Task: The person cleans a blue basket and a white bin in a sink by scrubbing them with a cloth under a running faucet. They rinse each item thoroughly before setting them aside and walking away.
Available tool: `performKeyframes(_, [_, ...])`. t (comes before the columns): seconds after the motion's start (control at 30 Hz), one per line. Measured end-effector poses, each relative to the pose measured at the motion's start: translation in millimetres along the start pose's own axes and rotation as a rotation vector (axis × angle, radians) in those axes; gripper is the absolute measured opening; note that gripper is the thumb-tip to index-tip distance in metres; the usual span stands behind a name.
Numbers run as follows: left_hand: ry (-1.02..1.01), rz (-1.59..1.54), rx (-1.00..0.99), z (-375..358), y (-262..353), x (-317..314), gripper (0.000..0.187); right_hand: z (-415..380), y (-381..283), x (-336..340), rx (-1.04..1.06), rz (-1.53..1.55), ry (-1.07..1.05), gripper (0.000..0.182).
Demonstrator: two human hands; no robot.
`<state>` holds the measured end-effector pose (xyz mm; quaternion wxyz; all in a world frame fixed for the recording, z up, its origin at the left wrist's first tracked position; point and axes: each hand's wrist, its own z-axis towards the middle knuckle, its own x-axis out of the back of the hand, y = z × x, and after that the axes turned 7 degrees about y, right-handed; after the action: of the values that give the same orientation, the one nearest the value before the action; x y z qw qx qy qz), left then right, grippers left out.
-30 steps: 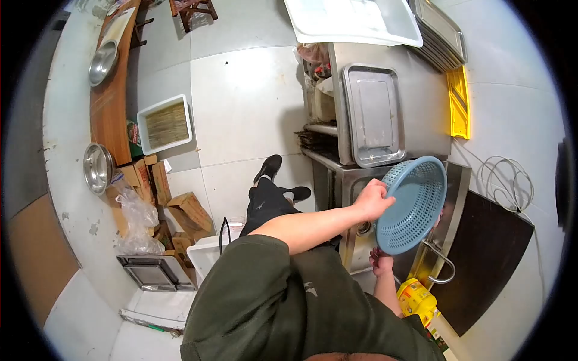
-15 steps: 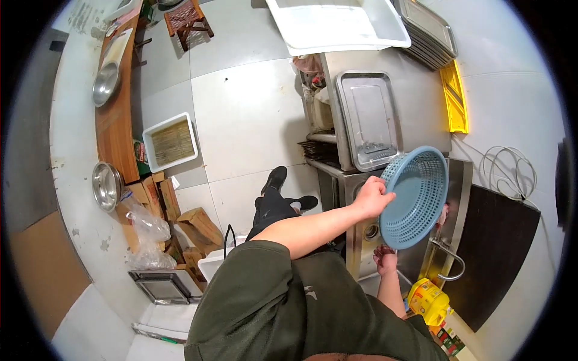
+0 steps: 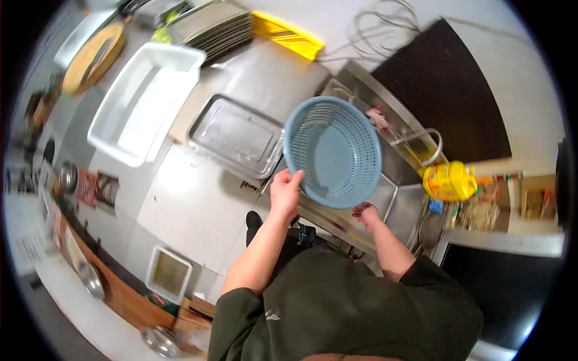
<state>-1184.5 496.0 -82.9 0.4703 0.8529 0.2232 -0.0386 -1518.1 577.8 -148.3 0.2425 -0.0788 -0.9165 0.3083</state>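
We see the basket [image 3: 334, 156] held up over the sink [image 3: 391, 201], its mouth turned mostly toward us and its floor in plain view, with nothing that we can make out inside. The left hand [image 3: 285, 194] grips its rim between seven and eight o'clock, thumb over the edge. The right hand [image 3: 365, 215] sits just off the rim at five o'clock, fingers partly curled; we cannot tell whether they touch the basket or hold anything.

We judge the step in hand to be the handling of the basket at the sink, with the left hand bearing most of the weight. From the basket's centre, the tap [image 3: 441, 147] stands at three o'clock and the jug [image 3: 450, 182] between three and four. At two o'clock, past the rim, lies something pink [image 3: 377, 117] (too small for us to name).

The tray [image 3: 235, 135] is between nine and ten, its near end just beside the rim in this view; we cannot tell if they touch. Any move from here calls, in our judgement, for a firm left grip, a surer right one, and room kept from tap and tray.
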Motion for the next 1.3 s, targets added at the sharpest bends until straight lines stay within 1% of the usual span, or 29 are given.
performKeyframes(0.03, [0.04, -0.037, 0.022, -3, 3, -2, 0.023, -5, 6, 1, -0.007, 0.024, 0.026, 0.016])
performKeyframes(0.1, [-0.028, -0.115, 0.085, -5, 12, -6, 0.021, -16, 11, 5, 0.011, 0.009, 0.016, 0.015])
performKeyframes(0.13, [-0.002, -0.056, 0.097, -2, 10, -9, 0.024, -20, 16, 11, 0.023, 0.017, 0.032, 0.015])
performKeyframes(0.2, [-0.07, -0.08, 0.15, 3, 8, -10, 0.022, -23, 30, 18, 0.043, 0.084, 0.075, 0.013])
performKeyframes(0.23, [-0.021, -0.124, 0.159, -4, 13, -16, 0.021, -19, 42, 25, 0.072, 0.12, 0.058, 0.013])
performKeyframes(0.27, [-0.097, -0.109, 0.137, 3, 2, -9, 0.018, -20, 54, 29, 0.095, 0.151, 0.034, 0.012])
performKeyframes(0.3, [-0.117, -0.091, 0.133, 11, -8, -5, 0.017, -29, 52, 29, 0.095, 0.156, 0.095, 0.012])
performKeyframes(0.37, [-0.117, -0.082, 0.174, 0, 2, -16, 0.014, -42, 50, 33, 0.078, 0.164, 0.178, 0.013])
performKeyframes(0.43, [-0.14, -0.066, 0.21, 5, 2, -18, 0.013, -44, 53, 27, 0.056, 0.17, 0.213, 0.014])
performKeyframes(0.53, [-0.169, -0.014, 0.217, 12, -7, -18, 0.012, -52, 62, 29, 0.095, 0.153, 0.26, 0.015])
performKeyframes(0.6, [-0.184, 0.047, 0.229, 8, -8, -22, 0.014, -59, 69, 33, 0.078, 0.265, 0.262, 0.017])
performKeyframes(0.67, [-0.201, 0.098, 0.222, 19, -23, -18, 0.017, -43, 89, 35, 0.016, 0.419, 0.207, 0.022])
performKeyframes(0.7, [-0.131, 0.166, 0.261, 13, -19, -26, 0.018, -41, 90, 38, 0.011, 0.475, 0.179, 0.022])
performKeyframes(0.73, [-0.118, 0.166, 0.261, 11, -20, -27, 0.019, -42, 80, 36, -0.009, 0.501, 0.215, 0.021])
performKeyframes(0.77, [-0.142, 0.086, 0.252, 12, -27, -27, 0.021, -49, 64, 37, -0.009, 0.41, 0.213, 0.019])
performKeyframes(0.8, [-0.132, 0.103, 0.292, 12, -28, -28, 0.02, -55, 56, 35, 0.014, 0.453, 0.209, 0.021])
performKeyframes(0.83, [-0.14, 0.058, 0.259, 9, -28, -34, 0.02, -50, 44, 30, 0.017, 0.466, 0.187, 0.021])
performKeyframes(0.9, [-0.112, 0.026, 0.266, -2, -21, -39, 0.019, -59, 37, 32, -0.009, 0.514, 0.199, 0.021])
performKeyframes(0.93, [-0.109, 0.086, 0.262, -1, -22, -32, 0.02, -72, 22, 28, 0.022, 0.476, 0.197, 0.023])
performKeyframes(0.97, [-0.144, 0.162, 0.278, 3, -20, -22, 0.021, -63, 25, 23, 0.023, 0.459, 0.162, 0.023])
performKeyframes(1.0, [-0.147, 0.354, 0.204, -5, -5, -21, 0.021, -52, 26, 19, 0.025, 0.442, 0.128, 0.023])
performKeyframes(1.03, [-0.203, 0.282, 0.203, -1, -12, -17, 0.031, -31, 46, 20, 0.167, 0.398, 0.059, 0.02])
performKeyframes(1.07, [-0.227, 0.211, 0.242, 17, -24, -11, 0.041, -38, 33, 19, 0.139, 0.347, 0.145, 0.02])
performKeyframes(1.1, [-0.242, 0.188, 0.268, 25, -27, -2, 0.042, -47, 28, 13, 0.11, 0.247, 0.263, 0.021])
performKeyframes(1.13, [-0.282, 0.104, 0.257, 41, -34, 4, 0.045, -41, 29, 11, 0.179, 0.349, 0.192, 0.021])
performKeyframes(1.17, [-0.237, 0.027, 0.249, 30, -21, 1, 0.044, -37, 26, 9, 0.15, 0.192, 0.221, 0.023])
performKeyframes(1.2, [-0.225, -0.026, 0.234, 26, -15, 2, 0.044, -47, 20, 13, 0.166, 0.183, 0.242, 0.023])
performKeyframes(1.23, [-0.179, -0.02, 0.226, 26, -12, 4, 0.043, -59, 12, 7, 0.186, 0.172, 0.233, 0.024])
performKeyframes(1.3, [-0.197, 0.028, 0.205, 25, -6, 4, 0.045, -70, 10, 1, 0.183, 0.204, 0.239, 0.024])
